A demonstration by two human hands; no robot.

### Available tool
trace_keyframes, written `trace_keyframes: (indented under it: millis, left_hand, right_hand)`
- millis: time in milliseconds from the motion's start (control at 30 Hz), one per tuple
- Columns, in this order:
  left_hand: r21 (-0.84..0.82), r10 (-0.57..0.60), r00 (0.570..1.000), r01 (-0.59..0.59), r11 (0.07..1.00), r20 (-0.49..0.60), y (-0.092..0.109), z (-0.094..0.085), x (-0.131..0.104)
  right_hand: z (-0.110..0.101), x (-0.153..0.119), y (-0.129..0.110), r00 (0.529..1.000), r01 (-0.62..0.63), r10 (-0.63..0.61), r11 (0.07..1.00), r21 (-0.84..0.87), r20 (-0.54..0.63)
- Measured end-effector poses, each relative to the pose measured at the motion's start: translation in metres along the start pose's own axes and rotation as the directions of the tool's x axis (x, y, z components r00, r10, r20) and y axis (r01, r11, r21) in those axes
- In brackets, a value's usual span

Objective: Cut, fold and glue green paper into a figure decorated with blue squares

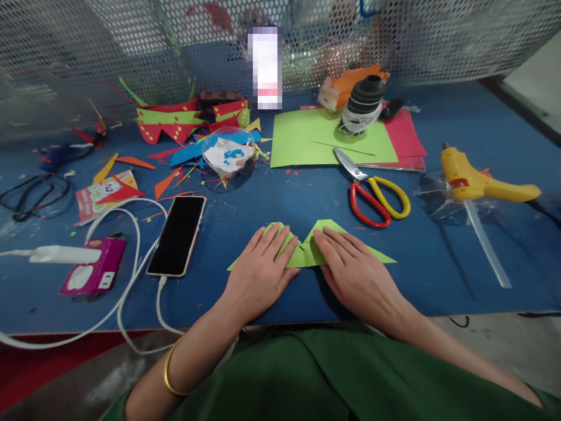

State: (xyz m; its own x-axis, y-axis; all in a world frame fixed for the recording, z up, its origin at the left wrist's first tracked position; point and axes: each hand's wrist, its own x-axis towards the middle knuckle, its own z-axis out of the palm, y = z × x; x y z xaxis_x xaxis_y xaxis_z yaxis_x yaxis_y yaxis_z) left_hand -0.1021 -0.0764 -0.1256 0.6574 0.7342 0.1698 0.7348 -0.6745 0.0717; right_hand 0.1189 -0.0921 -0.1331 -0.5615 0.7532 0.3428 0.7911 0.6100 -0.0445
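A folded light-green paper piece (310, 255) lies flat near the table's front edge, with pointed ends to left and right and a notch at its top middle. My left hand (260, 272) rests flat on its left half, fingers stretched forward. On the right half lies my right hand (357, 272), its fingers extended too. Both palms hide much of the paper. Beyond my right hand are scissors (362, 175) with one red and one yellow handle loop. To the left of my left hand a dark-screened phone (177, 237) is plugged into a white cable.
A yellow glue gun (477, 178) lies at the right. Green sheets (302, 137) sit under a black thread spool (363, 102) at the back. Scraps surround a round clear dish (228, 153) and red-green paper masks (169, 121). A purple box (94, 266) with cables stands left.
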Motion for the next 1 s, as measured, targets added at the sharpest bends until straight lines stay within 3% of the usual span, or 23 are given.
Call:
trace_keyframes:
  millis: [200,300,367,433,567,667,800,900,1000]
  left_hand:
    - [-0.090,-0.012,0.997,0.005,0.996,-0.077,-0.003,-0.007,0.001]
    - [-0.214,-0.100,0.985,0.069,0.974,-0.137,-0.002,-0.013,0.014]
    - [-0.252,-0.213,0.972,0.182,0.950,-0.102,-0.001,-0.016,0.030]
    - [-0.185,-0.297,0.954,0.287,0.940,-0.031,0.002,-0.018,0.048]
    - [-0.059,-0.356,0.934,0.356,0.933,0.010,0.008,-0.016,0.076]
    - [-0.099,-0.375,0.927,0.376,0.921,0.034,0.012,-0.014,0.081]
    - [-0.156,-0.413,0.905,0.424,0.892,0.098,0.017,-0.015,0.081]
    - [-0.227,-0.434,0.891,0.454,0.862,0.133,0.017,-0.018,0.082]
    - [-0.377,-0.472,0.866,0.499,0.781,0.167,0.012,-0.020,0.085]
  right_hand:
    - [-0.010,-0.012,0.006,0.994,-0.082,0.088,0.993,0.087,-0.066]
    - [-0.015,-0.020,0.012,0.993,-0.088,0.096,0.989,0.117,-0.066]
    - [-0.017,-0.024,0.016,0.991,-0.099,0.109,0.987,0.130,-0.076]
    - [-0.021,-0.026,0.019,0.988,-0.120,0.131,0.984,0.128,-0.084]
    - [-0.037,-0.030,0.034,0.975,-0.179,0.187,0.981,0.070,-0.119]
    - [-0.055,-0.036,0.066,0.941,-0.301,0.288,0.953,-0.048,-0.177]
    - [-0.074,-0.048,0.140,0.873,-0.487,0.457,0.817,-0.308,-0.170]
    - [-0.076,-0.053,0.191,0.868,-0.476,0.495,0.800,-0.366,-0.047]
    - [-0.074,-0.053,0.218,0.871,-0.442,0.489,0.819,-0.367,0.042]
